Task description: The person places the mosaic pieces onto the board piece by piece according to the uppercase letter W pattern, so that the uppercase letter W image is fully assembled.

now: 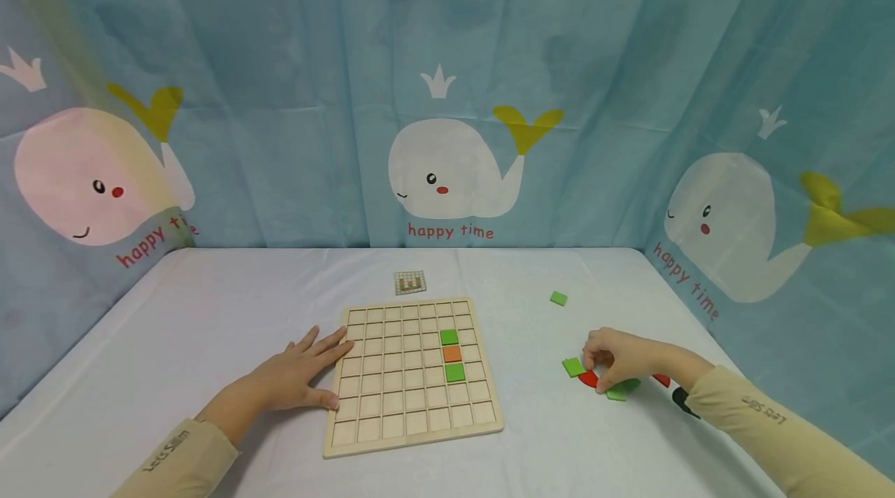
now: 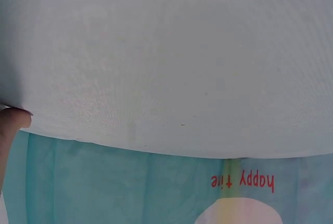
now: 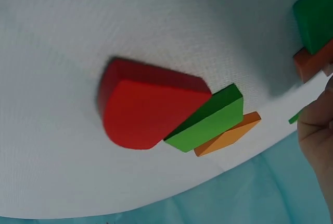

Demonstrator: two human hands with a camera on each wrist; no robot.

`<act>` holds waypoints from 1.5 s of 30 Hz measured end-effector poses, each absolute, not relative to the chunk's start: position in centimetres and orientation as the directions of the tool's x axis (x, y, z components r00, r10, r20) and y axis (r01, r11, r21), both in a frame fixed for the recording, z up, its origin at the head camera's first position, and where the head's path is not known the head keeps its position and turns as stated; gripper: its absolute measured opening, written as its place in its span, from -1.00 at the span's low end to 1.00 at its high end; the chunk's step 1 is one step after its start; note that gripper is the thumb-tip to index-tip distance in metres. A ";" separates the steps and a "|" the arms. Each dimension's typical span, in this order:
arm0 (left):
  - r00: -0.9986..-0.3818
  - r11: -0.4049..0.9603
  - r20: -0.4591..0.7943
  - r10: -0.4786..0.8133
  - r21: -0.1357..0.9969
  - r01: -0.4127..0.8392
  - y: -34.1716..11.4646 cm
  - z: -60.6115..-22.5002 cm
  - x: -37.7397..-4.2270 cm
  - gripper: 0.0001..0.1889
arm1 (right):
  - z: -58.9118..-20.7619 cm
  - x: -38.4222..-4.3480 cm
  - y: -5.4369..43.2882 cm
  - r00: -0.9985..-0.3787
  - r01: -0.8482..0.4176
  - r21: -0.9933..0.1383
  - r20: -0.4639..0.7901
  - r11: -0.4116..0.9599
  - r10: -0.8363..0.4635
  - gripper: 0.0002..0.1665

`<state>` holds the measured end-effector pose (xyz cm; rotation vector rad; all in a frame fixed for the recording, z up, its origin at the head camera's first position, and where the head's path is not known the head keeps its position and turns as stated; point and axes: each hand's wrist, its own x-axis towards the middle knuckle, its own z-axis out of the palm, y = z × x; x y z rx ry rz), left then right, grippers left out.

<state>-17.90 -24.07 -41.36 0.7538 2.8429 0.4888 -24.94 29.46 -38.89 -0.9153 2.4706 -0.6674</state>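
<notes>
The left hand (image 1: 299, 375) rests, fingers spread, on the left edge of the board (image 1: 416, 442), presumably to steady it, while the right hand (image 1: 618, 354) bends its fingers among loose tiles (image 1: 573, 367) right of the board, whether gripping one I cannot tell.

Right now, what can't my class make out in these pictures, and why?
Head: exact pattern on the small printed grid card, too small.
Head: whether the right hand grips a piece, hidden by its fingers.
Left wrist: most of the left hand, cut off by the left edge.
Right wrist: full shape of the dark green block, cut off by the right edge.
</notes>
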 end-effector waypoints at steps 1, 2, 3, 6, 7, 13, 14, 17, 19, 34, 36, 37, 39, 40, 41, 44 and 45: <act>-0.860 0.820 -0.071 0.505 0.350 0.452 -24.1 -41.4 -17.9 0.00 | -38.9 -24.9 29.4 -0.696 -0.484 -0.562 -0.216 0.670 -0.685 -0.69; -0.861 0.821 -0.072 0.504 0.349 0.452 -24.1 -41.4 -17.9 0.00 | -38.9 -24.9 29.4 -0.698 -0.484 -0.558 -0.218 0.674 -0.682 -0.70; -0.861 0.822 -0.074 0.503 0.348 0.451 -24.1 -41.4 -17.9 0.00 | -38.9 -24.9 29.3 -0.700 -0.481 -0.558 -0.219 0.676 -0.679 -0.71; -0.861 0.823 -0.080 0.503 0.350 0.448 -24.1 -41.4 -18.0 -0.01 | -38.8 -24.8 29.4 -0.710 -0.458 -0.572 -0.225 0.680 -0.668 -0.72; -0.861 0.823 -0.082 0.502 0.351 0.447 -24.1 -41.5 -18.0 -0.01 | -38.8 -24.8 29.4 -0.713 -0.451 -0.577 -0.226 0.681 -0.664 -0.73; -0.864 0.829 -0.097 0.494 0.352 0.434 -24.1 -41.5 -18.1 0.00 | -38.1 -24.9 29.4 -0.712 -0.445 -0.603 -0.210 0.662 -0.670 -0.78; -0.865 0.830 -0.098 0.492 0.352 0.433 -24.1 -41.5 -18.1 0.00 | -38.0 -24.9 29.4 -0.710 -0.443 -0.610 -0.208 0.657 -0.673 -0.79; -0.866 0.831 -0.100 0.490 0.352 0.430 -24.1 -41.5 -18.0 0.01 | -37.8 -25.0 29.3 -0.711 -0.413 -0.649 -0.210 0.639 -0.672 -0.80; -0.865 0.830 -0.097 0.492 0.351 0.432 -24.1 -41.5 -18.0 0.01 | -37.8 -25.1 29.3 -0.717 -0.386 -0.672 -0.213 0.632 -0.664 -0.81; -0.862 0.823 -0.086 0.499 0.359 0.440 -24.1 -41.6 -18.0 0.01 | -37.7 -25.1 28.4 -0.780 -0.240 -0.796 -0.182 0.555 -0.599 -0.77; -0.862 0.823 -0.087 0.499 0.359 0.440 -24.1 -41.5 -17.9 0.01 | -37.5 -24.9 28.2 -0.784 -0.229 -0.811 -0.173 0.538 -0.595 -0.73; -0.863 0.823 -0.087 0.499 0.359 0.440 -24.1 -41.5 -17.9 0.01 | -37.4 -24.8 28.0 -0.788 -0.222 -0.819 -0.169 0.529 -0.593 -0.70; -0.863 0.824 -0.087 0.498 0.357 0.440 -24.1 -41.5 -17.9 0.01 | -37.2 -24.7 27.7 -0.791 -0.202 -0.836 -0.168 0.511 -0.588 -0.65; -0.863 0.825 -0.087 0.497 0.355 0.439 -24.1 -41.5 -17.9 0.01 | -37.1 -24.5 27.5 -0.792 -0.189 -0.845 -0.170 0.500 -0.587 -0.62; -0.863 0.825 -0.088 0.497 0.355 0.439 -24.1 -41.5 -17.9 0.01 | -36.9 -24.4 27.4 -0.794 -0.176 -0.852 -0.172 0.492 -0.583 -0.60; -0.864 0.827 -0.091 0.495 0.353 0.437 -24.1 -41.5 -17.9 0.01 | -36.7 -24.2 26.9 -0.805 -0.144 -0.869 -0.175 0.473 -0.567 -0.53; -0.864 0.828 -0.091 0.495 0.352 0.437 -24.1 -41.5 -17.9 0.01 | -36.6 -24.2 26.7 -0.812 -0.129 -0.874 -0.179 0.469 -0.556 -0.51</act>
